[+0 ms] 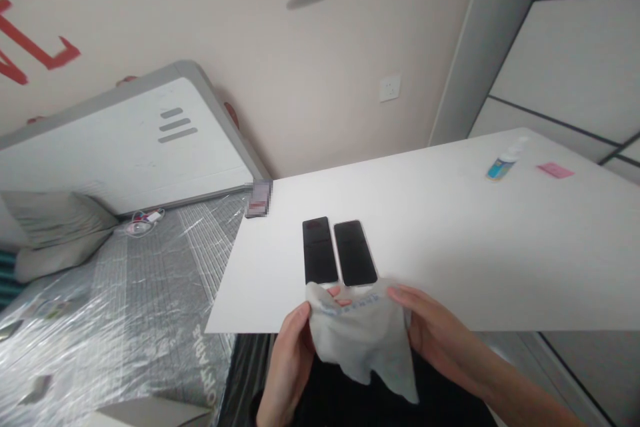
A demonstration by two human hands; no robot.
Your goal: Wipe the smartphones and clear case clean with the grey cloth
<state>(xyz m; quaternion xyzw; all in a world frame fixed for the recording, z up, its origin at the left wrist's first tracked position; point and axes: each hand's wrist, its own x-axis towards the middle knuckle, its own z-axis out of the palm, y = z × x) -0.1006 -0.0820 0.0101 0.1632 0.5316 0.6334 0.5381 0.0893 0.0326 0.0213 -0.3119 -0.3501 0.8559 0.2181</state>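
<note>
A light grey cloth (363,340) with faint blue print along its upper edge hangs between my two hands, over the table's front edge. My left hand (294,350) pinches its left side, and some fingertips show above the cloth's top edge. At the upper right corner, my right hand (430,317) grips the cloth between thumb and fingers. Just beyond it, two phones with dark screens lie side by side on the white table: the left phone (320,250) and the right phone (355,252). The cloth's upper edge reaches close to their near ends.
A spray bottle (505,160) lies at the table's far right beside a pink slip (555,170). A blurred-out small item (259,198) sits at the left corner. Left of the table (440,214) is a plastic-covered bed (150,287) with a grey pillow (60,224) and a cable (143,222).
</note>
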